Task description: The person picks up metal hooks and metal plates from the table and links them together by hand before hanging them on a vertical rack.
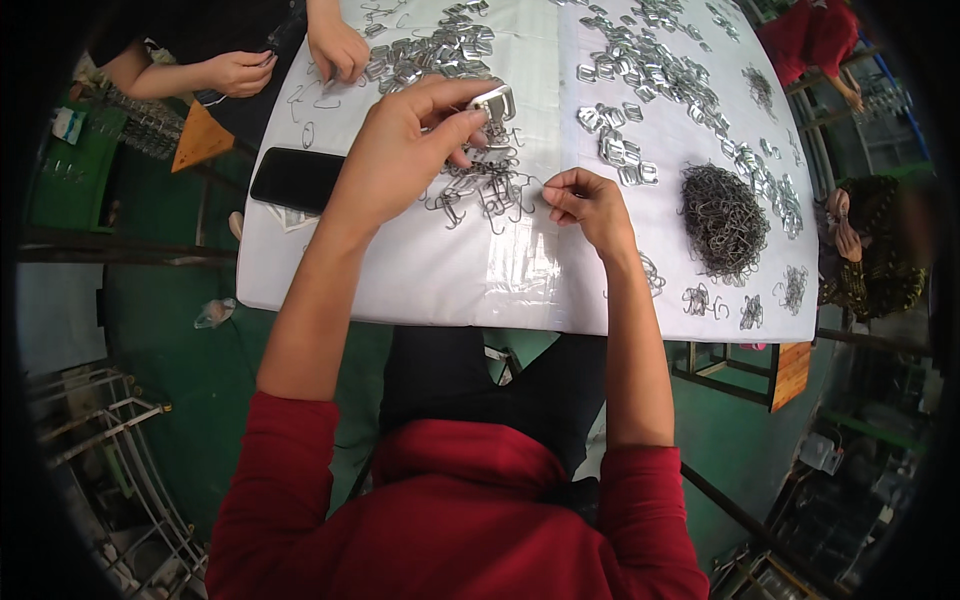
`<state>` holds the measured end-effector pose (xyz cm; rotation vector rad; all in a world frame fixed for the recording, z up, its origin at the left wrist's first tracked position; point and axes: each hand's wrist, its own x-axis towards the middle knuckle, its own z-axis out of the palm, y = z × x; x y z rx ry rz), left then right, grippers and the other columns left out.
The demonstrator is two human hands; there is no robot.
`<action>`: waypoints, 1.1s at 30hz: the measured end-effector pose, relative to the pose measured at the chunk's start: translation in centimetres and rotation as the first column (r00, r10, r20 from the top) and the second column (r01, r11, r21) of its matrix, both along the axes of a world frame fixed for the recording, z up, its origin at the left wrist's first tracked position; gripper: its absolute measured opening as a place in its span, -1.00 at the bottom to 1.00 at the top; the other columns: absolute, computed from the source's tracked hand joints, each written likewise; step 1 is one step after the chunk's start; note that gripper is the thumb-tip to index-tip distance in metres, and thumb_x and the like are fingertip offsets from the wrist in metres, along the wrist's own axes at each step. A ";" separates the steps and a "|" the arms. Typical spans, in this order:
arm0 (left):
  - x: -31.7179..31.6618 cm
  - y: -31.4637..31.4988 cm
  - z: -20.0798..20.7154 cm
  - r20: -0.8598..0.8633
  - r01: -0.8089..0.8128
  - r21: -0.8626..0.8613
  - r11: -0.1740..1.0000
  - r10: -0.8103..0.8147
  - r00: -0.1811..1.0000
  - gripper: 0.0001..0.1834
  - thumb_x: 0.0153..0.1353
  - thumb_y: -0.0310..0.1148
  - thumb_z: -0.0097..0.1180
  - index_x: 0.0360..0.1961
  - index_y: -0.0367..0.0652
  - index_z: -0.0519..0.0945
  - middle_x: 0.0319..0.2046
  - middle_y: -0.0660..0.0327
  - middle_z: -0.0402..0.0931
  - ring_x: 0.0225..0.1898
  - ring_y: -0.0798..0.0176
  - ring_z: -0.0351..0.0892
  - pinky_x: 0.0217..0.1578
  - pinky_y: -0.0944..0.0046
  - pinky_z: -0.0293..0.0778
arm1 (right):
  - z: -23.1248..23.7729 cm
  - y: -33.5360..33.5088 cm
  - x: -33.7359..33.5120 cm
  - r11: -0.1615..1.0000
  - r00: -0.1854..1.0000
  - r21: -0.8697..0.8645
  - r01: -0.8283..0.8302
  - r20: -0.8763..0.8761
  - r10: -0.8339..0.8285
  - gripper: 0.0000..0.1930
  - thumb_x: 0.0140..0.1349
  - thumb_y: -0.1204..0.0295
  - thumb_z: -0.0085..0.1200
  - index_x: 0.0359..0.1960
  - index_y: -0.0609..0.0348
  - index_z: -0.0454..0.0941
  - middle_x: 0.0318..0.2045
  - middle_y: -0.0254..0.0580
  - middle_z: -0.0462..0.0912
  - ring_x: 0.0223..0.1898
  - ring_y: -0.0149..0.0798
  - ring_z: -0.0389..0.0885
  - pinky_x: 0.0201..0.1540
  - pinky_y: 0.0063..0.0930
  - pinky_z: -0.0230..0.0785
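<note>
My left hand (410,150) is raised over the table and pinches a small silver metal buckle (494,103) between thumb and fingers. Under and beside it lies a loose heap of bent wire hooks (490,190). My right hand (590,208) is at the right edge of that heap, its thumb and forefinger pressed together; whatever is between the tips is too small to make out. Beyond my left hand, more flat silver buckles (425,58) are scattered across the white table cover (420,275).
A black phone (295,180) lies by my left forearm. Right of my right hand sits a dense mound of wire hooks (725,222), with smaller clusters nearby. Buckles (650,60) spread over the far right. A co-worker's hand (338,50) reaches in at far left; other people sit at right.
</note>
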<state>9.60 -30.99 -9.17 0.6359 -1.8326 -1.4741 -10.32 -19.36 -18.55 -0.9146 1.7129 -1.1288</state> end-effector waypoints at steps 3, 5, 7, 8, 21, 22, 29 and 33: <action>-0.8 0.8 -0.1 -0.022 0.044 0.047 0.998 -0.043 0.999 -0.73 0.17 -0.49 0.05 -0.09 -0.27 0.56 -0.41 0.24 0.53 -0.50 0.47 0.49 -0.48 0.50 0.44 | 0.9 0.7 -0.1 0.994 0.982 -0.035 0.103 0.160 -0.097 -0.81 0.08 0.46 0.19 -0.34 0.34 0.55 -0.50 -0.24 0.59 -0.53 -0.41 0.56 -0.44 -0.64 0.42; -1.4 1.2 -0.2 -0.030 0.070 0.080 0.994 -0.067 0.997 -0.73 0.16 -0.50 0.05 -0.09 -0.27 0.56 -0.40 0.22 0.53 -0.48 0.46 0.50 -0.47 0.49 0.46 | 2.0 0.9 0.2 0.969 0.927 -0.067 0.240 0.313 -0.208 -0.82 0.12 0.46 0.17 -0.31 0.33 0.53 -0.47 -0.22 0.59 -0.51 -0.40 0.57 -0.44 -0.66 0.42; -2.2 1.7 -0.5 -0.033 0.090 0.050 0.995 -0.089 0.996 -0.72 0.15 -0.51 0.06 -0.09 -0.24 0.56 -0.37 0.18 0.55 -0.44 0.45 0.52 -0.46 0.47 0.49 | 3.3 1.1 0.4 0.951 0.908 -0.109 0.288 0.348 -0.235 -0.83 0.12 0.46 0.16 -0.32 0.32 0.53 -0.47 -0.23 0.59 -0.50 -0.39 0.58 -0.43 -0.65 0.42; -2.6 2.2 -0.3 -0.044 0.076 0.075 0.994 -0.073 0.996 -0.74 0.13 -0.53 0.08 -0.12 -0.24 0.58 -0.34 0.18 0.56 -0.43 0.44 0.54 -0.47 0.45 0.50 | 4.2 1.2 0.7 0.930 0.886 -0.148 0.337 0.383 -0.260 -0.85 0.13 0.47 0.15 -0.33 0.31 0.53 -0.47 -0.23 0.59 -0.49 -0.38 0.59 -0.41 -0.63 0.42; -6.4 5.6 1.9 0.031 0.122 -0.244 0.962 -0.118 0.993 -0.73 0.13 -0.57 0.08 -0.10 -0.23 0.58 -0.34 0.25 0.51 -0.37 0.45 0.52 -0.44 0.49 0.46 | 10.9 2.8 3.5 0.714 0.876 -0.518 0.470 0.176 -0.449 -0.91 0.11 0.51 0.17 -0.40 0.27 0.57 -0.17 -0.22 0.52 -0.22 -0.41 0.47 -0.14 -0.53 0.32; -6.8 5.7 1.7 0.039 0.124 -0.358 0.925 -0.118 0.992 -0.74 0.13 -0.56 0.08 -0.12 -0.22 0.58 -0.34 0.25 0.52 -0.37 0.45 0.52 -0.44 0.49 0.46 | 10.7 2.9 3.3 0.669 0.870 -0.560 0.488 0.256 -0.421 -0.91 0.11 0.51 0.16 -0.38 0.28 0.56 -0.20 -0.23 0.54 -0.23 -0.42 0.48 -0.13 -0.54 0.32; -13.6 1.3 -5.9 -0.020 -0.022 -0.356 0.934 0.016 1.000 -0.74 0.08 -0.44 0.17 -0.15 -0.17 0.58 -0.40 0.17 0.57 -0.40 0.24 0.56 -0.35 0.28 0.50 | 12.2 5.8 -0.3 0.544 0.843 -0.654 0.526 0.315 -0.436 -0.89 0.12 0.54 0.15 -0.32 0.28 0.53 -0.26 -0.22 0.59 -0.23 -0.44 0.50 -0.06 -0.59 0.30; -18.3 1.8 -12.6 0.235 0.125 -0.652 0.748 0.043 0.971 -0.79 0.04 -0.37 0.17 -0.26 -0.17 0.63 -0.33 0.17 0.56 -0.24 0.17 0.52 -0.18 0.21 0.44 | 12.3 6.8 -1.7 0.528 0.823 -0.648 0.550 0.311 -0.476 -0.90 0.12 0.55 0.15 -0.33 0.28 0.53 -0.27 -0.24 0.58 -0.23 -0.44 0.50 -0.06 -0.58 0.30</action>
